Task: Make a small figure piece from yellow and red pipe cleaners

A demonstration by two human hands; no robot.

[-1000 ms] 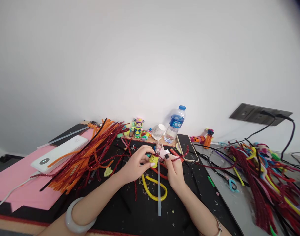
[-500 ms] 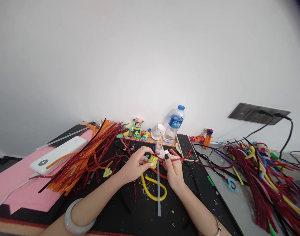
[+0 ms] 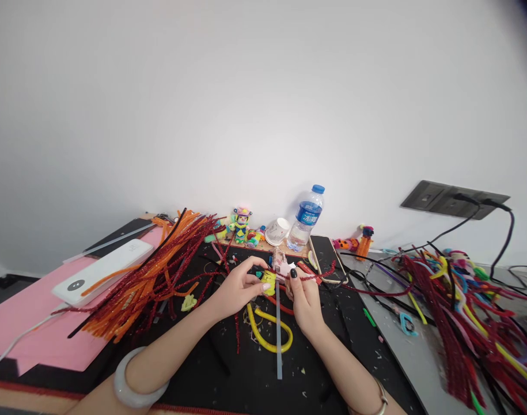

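Note:
My left hand [image 3: 246, 288] pinches a small yellow fuzzy piece [image 3: 269, 283] between thumb and fingers. Close beside it, my right hand [image 3: 305, 300] is closed around the handle side of a pale pink-white glue gun [image 3: 281, 265], mostly hidden behind the thumb. From the back of the gun a long translucent glue stick [image 3: 279, 340] points toward me. A dark red tinsel stem [image 3: 323, 275] shows beside the right thumb; whether the fingers touch it I cannot tell. Below the hands, a bent yellow pipe cleaner [image 3: 263, 346] lies on the black mat [image 3: 194, 369].
Orange and red pipe cleaners [image 3: 137, 288] are heaped at left beside a white power bank [image 3: 103, 274] on pink paper [image 3: 25, 328]. A water bottle [image 3: 306, 219], paper cup [image 3: 277, 230] and fuzzy figure [image 3: 241, 225] stand along the wall. More pipe cleaners [image 3: 462, 334] crowd the right.
The yellow piece has turned slightly in my left fingers. My right thumb has shifted a little. The rest looks the same.

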